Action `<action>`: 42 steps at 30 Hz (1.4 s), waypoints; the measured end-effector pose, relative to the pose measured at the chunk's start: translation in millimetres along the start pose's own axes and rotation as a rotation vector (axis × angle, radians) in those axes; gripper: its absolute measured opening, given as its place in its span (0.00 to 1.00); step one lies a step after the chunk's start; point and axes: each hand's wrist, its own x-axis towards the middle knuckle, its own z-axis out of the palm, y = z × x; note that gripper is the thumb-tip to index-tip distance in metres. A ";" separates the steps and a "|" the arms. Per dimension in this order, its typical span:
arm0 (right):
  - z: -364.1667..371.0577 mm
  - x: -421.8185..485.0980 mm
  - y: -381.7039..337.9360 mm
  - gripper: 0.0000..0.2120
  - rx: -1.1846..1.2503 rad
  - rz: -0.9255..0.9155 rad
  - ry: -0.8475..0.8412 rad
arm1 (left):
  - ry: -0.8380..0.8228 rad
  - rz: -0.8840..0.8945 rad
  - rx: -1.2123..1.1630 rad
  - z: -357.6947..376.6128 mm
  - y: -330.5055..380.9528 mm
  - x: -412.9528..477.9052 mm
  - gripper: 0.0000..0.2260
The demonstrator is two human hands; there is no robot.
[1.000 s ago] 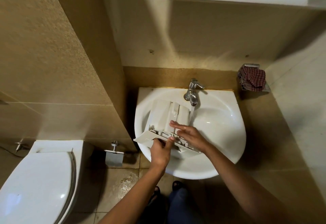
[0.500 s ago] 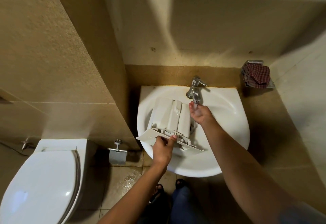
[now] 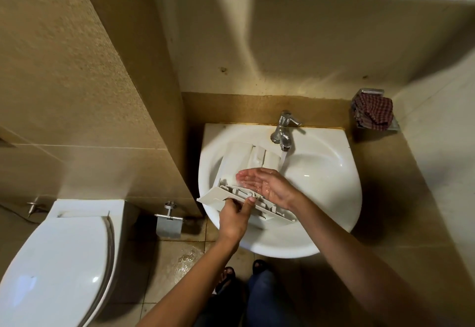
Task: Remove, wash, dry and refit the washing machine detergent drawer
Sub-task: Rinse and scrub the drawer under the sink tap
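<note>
The detergent drawer [image 3: 239,157] lies tilted in the sink [image 3: 334,172], front panel toward the person. The left hand [image 3: 235,217] grips that panel, thumb curled over its edge. The right hand [image 3: 267,184], wet, lies across the drawer with fingers straight, seemingly touching it, beside water running from the tap [image 3: 284,131].

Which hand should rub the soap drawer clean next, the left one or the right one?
Probably the right hand. It is open and wet, lying over the drawer right beside the water running from the tap. The left hand is busy gripping the drawer's front edge, holding it in the sink.
</note>
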 end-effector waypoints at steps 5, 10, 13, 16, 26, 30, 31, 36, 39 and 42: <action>10.9 -24.4 16.3 0.14 -0.489 -0.170 0.011 | -0.004 -0.007 -0.024 -0.6 1.2 -0.5 0.21; -7.1 -40.2 24.0 0.17 -0.786 -0.257 -0.139 | 0.004 -0.011 -0.046 1.2 1.2 -1.9 0.21; -30.9 -49.6 25.7 0.20 -0.837 -0.255 -0.123 | 0.025 -0.016 -0.064 1.5 2.2 -3.0 0.21; -56.1 -60.8 26.8 0.20 -0.854 -0.199 -0.044 | 0.044 -0.013 -0.073 2.8 2.6 -4.0 0.21; -70.5 -43.0 16.0 0.07 -0.771 -0.092 0.176 | 0.047 -0.006 -0.043 2.3 8.0 -7.6 0.21; -86.3 -11.5 -14.0 0.07 -0.150 -0.078 0.534 | 0.032 -0.003 -0.078 0.7 8.5 -8.7 0.25; -86.5 -2.3 -21.1 0.10 0.099 -0.097 0.564 | 0.028 -0.008 -0.105 0.5 9.1 -9.2 0.24; -74.6 26.3 -47.9 0.14 0.665 -0.044 0.556 | 0.030 -0.060 -0.167 -5.9 6.7 -8.3 0.19; -67.7 31.5 -53.5 0.11 0.628 0.025 0.574 | 0.064 -0.082 -0.195 -18.4 6.4 -6.5 0.18; -67.9 32.2 -57.5 0.12 0.532 0.095 0.555 | 0.088 -0.089 -0.195 -31.7 8.7 -0.7 0.21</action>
